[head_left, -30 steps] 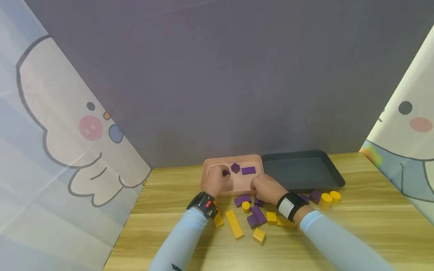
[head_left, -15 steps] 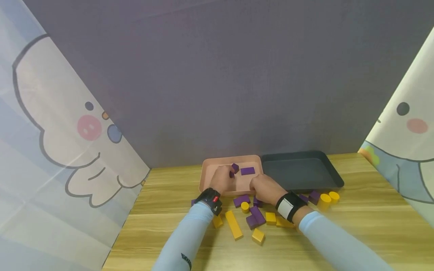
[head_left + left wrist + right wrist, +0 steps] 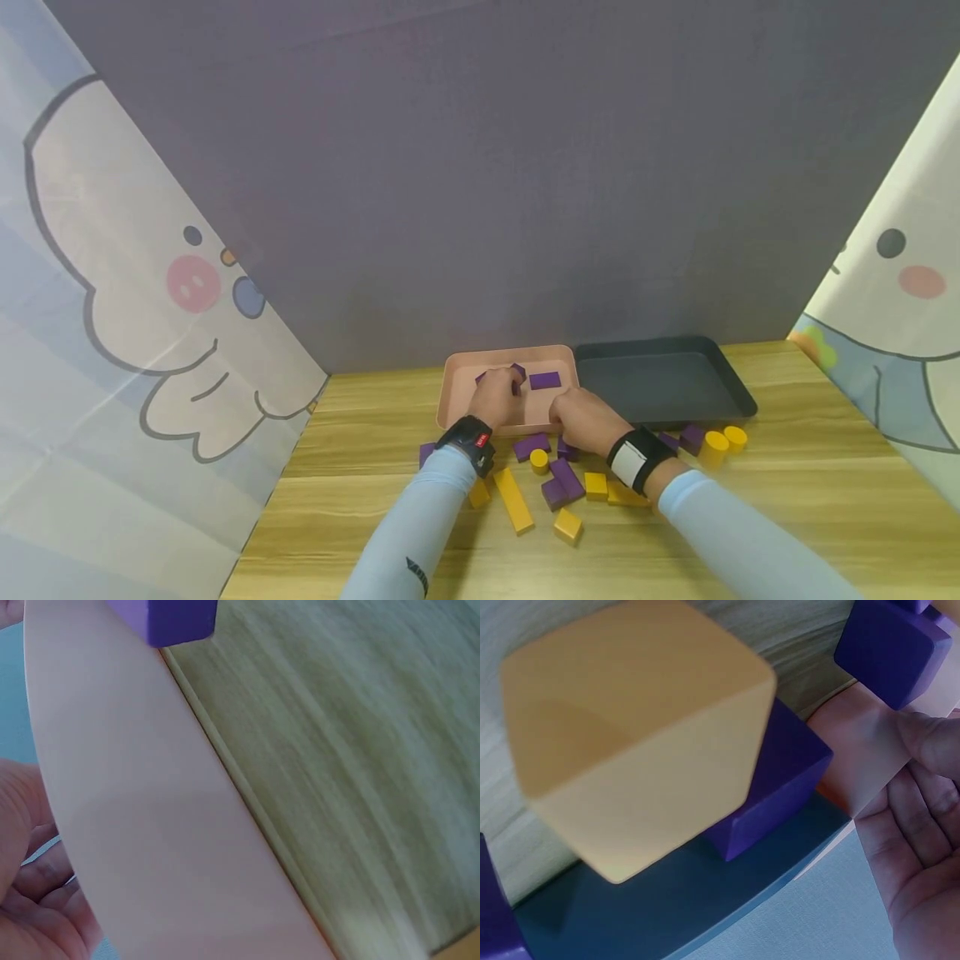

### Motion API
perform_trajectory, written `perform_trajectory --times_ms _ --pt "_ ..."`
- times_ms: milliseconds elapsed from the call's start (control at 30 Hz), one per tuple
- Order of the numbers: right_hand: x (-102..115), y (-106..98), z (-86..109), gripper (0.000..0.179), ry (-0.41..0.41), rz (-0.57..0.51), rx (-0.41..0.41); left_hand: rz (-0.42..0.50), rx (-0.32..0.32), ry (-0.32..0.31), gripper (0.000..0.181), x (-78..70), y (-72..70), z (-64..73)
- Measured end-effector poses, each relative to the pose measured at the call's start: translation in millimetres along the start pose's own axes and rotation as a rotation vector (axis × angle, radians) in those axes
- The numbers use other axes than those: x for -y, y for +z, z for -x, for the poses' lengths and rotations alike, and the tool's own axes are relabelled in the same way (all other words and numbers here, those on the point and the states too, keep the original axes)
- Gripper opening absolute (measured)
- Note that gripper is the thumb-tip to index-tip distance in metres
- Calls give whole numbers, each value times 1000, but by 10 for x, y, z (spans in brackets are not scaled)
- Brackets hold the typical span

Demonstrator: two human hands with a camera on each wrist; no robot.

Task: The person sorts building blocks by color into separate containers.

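My left hand (image 3: 495, 400) reaches into the pink tray (image 3: 538, 412) and pinches a small purple block (image 3: 516, 389), largely covered by the fingers. Close by in the tray lie a purple hexagonal block (image 3: 518, 368) and a flat purple rectangle (image 3: 545, 380). Another purple piece (image 3: 479, 377) peeks out behind the knuckles. With curled fingers my right hand (image 3: 583, 418) grips the tray's front right corner. In the right wrist view the thumb (image 3: 934, 746) lies against the tray's pink wall. The left wrist view shows curled fingers beyond the tray wall (image 3: 135, 795).
A dark tray (image 3: 652, 387) adjoins the pink one on the right. Several yellow and purple blocks lie in front on the wooden table, among them a long yellow bar (image 3: 513, 500), a yellow cube (image 3: 567, 527) and a yellow cylinder (image 3: 714, 448). A grey panel (image 3: 480, 183) stands behind.
My left hand has shifted right within the pink tray with the small purple block, uncovering another purple piece behind it. The right hand stays at the tray's corner.
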State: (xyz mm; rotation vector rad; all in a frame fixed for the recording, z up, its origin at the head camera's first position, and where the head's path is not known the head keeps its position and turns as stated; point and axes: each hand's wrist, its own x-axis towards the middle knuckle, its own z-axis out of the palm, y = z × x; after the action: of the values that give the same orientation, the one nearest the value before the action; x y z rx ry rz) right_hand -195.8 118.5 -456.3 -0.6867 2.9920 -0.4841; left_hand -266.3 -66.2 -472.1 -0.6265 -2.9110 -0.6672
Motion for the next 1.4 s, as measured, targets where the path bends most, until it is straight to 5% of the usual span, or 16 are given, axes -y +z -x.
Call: perform_trajectory --times_ms 233,367,467,633,767,900,1000,1167,1400 --pt "6 11 31 24 -3 3 -10 1 -35 17 20 23 34 40" --pt "4 15 49 26 -3 4 -11 75 -19 -4 25 -16 -76 116" --pt "6 10 48 26 5 4 -12 122 -51 8 28 -52 -283 216" --pt "8 -9 23 28 -12 11 -15 179 -220 58 27 42 -717 422" --pt "-5 -31 9 32 12 19 -3 277 -289 2 27 210 -1054 599" --pt "-11 -46 11 34 18 13 -3 309 -278 -73 31 379 -1259 821" --pt "-9 -40 22 34 19 21 -11 263 -231 -128 36 490 -1266 1029" --pt "10 -11 32 34 1 13 -23 153 -138 -245 44 629 -1075 1356" --pt "35 17 29 31 8 15 -26 148 -40 -372 50 700 -770 1582"
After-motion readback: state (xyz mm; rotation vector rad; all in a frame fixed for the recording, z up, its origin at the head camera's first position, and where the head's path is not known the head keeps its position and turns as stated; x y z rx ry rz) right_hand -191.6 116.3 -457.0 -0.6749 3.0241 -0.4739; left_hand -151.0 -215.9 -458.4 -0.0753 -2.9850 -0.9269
